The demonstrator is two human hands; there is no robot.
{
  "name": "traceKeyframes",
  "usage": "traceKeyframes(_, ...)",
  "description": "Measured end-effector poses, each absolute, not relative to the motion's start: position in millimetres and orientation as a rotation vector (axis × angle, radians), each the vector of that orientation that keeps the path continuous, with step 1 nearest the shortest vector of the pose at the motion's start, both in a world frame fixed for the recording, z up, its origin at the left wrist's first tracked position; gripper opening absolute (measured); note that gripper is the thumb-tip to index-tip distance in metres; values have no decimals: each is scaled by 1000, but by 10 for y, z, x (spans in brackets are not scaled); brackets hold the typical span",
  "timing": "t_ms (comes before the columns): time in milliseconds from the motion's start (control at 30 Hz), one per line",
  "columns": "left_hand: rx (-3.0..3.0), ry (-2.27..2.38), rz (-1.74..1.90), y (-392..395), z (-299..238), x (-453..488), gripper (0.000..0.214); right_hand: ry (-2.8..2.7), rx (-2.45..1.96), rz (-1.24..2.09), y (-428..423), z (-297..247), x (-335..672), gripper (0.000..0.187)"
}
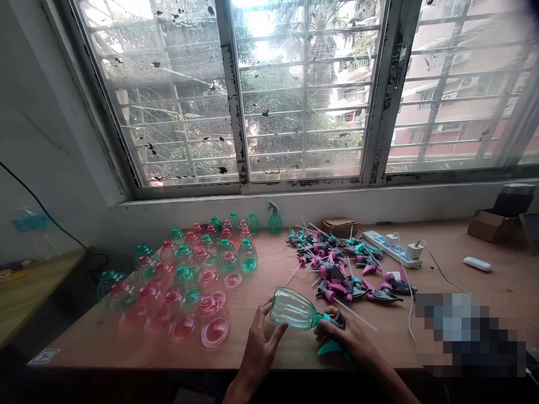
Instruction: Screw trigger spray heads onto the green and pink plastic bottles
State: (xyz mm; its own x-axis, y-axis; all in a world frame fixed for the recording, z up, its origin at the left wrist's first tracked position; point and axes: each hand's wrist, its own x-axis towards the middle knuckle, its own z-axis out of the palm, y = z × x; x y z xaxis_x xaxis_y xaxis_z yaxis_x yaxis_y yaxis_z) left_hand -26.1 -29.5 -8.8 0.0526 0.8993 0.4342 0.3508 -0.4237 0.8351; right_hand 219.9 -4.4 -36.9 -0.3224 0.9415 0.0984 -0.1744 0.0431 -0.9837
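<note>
My left hand (259,342) grips the body of a clear green plastic bottle (292,308), held sideways above the near edge of the wooden table (261,264). My right hand (347,336) is closed on a teal and black trigger spray head (332,331) at the bottle's neck. A pile of pink and teal spray heads (345,266) with white tubes lies just beyond my right hand. Several empty pink and green bottles (189,275) stand clustered at the left.
One assembled green spray bottle (275,219) stands by the window sill. A small cardboard box (340,226), a white power strip (393,247) with a plugged charger, a white oblong device (477,264) and another carton (488,224) lie at the back right. A blurred patch covers the near right.
</note>
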Motion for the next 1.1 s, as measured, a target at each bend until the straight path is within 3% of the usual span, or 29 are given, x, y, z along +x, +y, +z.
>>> traceKeyframes(400,1818,1145,1364,-302,-149,-300,52,-1422,-917,1402,-30,-367,2221,34)
traceKeyframes(600,1791,1179,1415,-271,-186,-306,31,-1362,-879,1430,-50,-327,2207,35)
traceKeyframes(900,1962,1252,1391,-309,-169,-284,60,-1237,-843,1455,-40,-313,2215,35)
traceKeyframes(1100,1927,1268,1405,-286,-203,-298,52,-1328,-866,1429,-62,-317,2211,32)
